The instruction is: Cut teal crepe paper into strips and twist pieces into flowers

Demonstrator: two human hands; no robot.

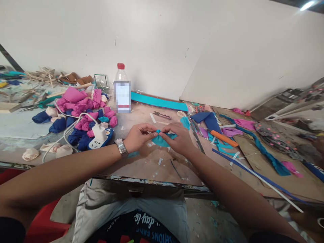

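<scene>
A small piece of turquoise fabric [161, 141] is pinched between both hands above the middle of the table. My left hand [139, 137], with a metal watch at its wrist, grips the fabric's gathered top between thumb and fingers. From the other side, my right hand [178, 136] pinches the same gathered top, thumb tip close to the left thumb. The fabric spreads out below the thumbs, and part of it is hidden behind the right hand.
Pink, navy and cream fabric bundles [76, 98] lie left, beside a power strip [106, 139] with white cables. Behind stand a bottle [120, 71] and a phone [123, 98]. Snips [162, 115] lie beyond the hands. An orange-handled cutter [224, 138] is at right among scraps.
</scene>
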